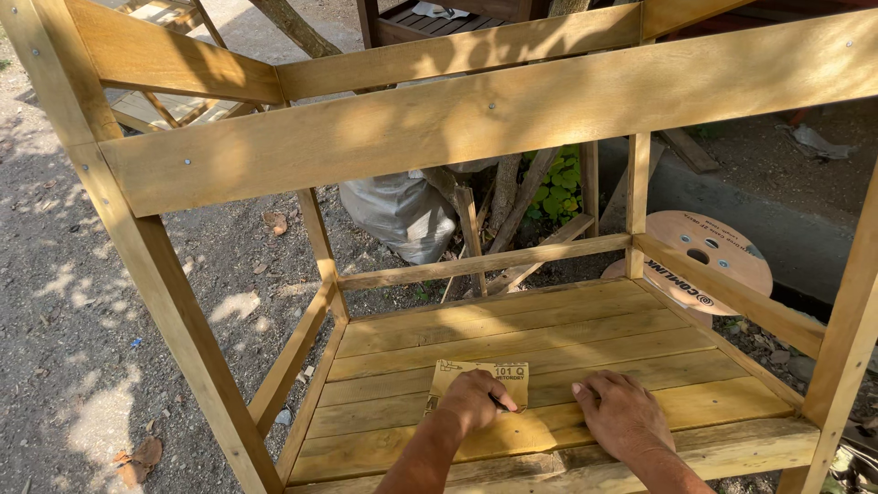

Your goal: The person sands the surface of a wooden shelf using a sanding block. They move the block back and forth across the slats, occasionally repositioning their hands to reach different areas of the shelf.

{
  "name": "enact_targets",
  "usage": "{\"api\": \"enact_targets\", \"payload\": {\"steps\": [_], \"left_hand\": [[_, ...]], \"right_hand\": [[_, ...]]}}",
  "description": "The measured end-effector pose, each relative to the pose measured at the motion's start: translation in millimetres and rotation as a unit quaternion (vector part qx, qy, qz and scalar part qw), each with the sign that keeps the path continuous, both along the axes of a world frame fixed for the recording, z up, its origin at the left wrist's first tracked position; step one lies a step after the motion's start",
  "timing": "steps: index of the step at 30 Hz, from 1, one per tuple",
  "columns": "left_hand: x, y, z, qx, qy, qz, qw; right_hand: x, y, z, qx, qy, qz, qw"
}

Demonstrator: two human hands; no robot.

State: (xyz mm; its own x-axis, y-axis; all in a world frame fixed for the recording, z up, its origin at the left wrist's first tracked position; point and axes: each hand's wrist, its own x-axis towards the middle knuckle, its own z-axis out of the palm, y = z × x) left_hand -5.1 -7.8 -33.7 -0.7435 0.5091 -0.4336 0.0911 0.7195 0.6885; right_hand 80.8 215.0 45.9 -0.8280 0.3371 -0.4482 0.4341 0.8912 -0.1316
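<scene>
Though half hidden under left hand (474, 401), sandpaper sheet (482, 381) on slatted shelf (549, 338).

A sheet of sandpaper (480, 381) lies on the slatted wooden shelf (549, 338).

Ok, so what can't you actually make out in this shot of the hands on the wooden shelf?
Head view:
- The sandpaper sheet: its near left part is hidden under the left hand, and its gritty face cannot be seen.
- The left hand's fingertips: curled under, so its grip on the sheet is unclear.
- The right hand: its palm lies on the slatted shelf; anything beneath it is hidden.
- The wooden cable reel: partly covered by the frame rail.
</scene>
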Motion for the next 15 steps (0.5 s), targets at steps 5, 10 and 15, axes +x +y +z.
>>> {"api": "enact_targets", "payload": {"steps": [5,10,15], "left_hand": [[-7.7,-132.1,3.1,0.015,-0.02,0.086,0.996],[-7.4,-154.2,3.7,0.001,-0.082,0.186,0.979],[3.9,11.6,-3.2,-0.016,0.02,0.024,0.999]], "right_hand": [[0.1,-0.6,2.7,-0.003,-0.018,0.0,1.0],[0.4,1.5,0.8,-0.006,-0.006,0.013,1.0],[5.9,12.8,-14.7,-0.041,0.035,-0.016,0.998]]}}
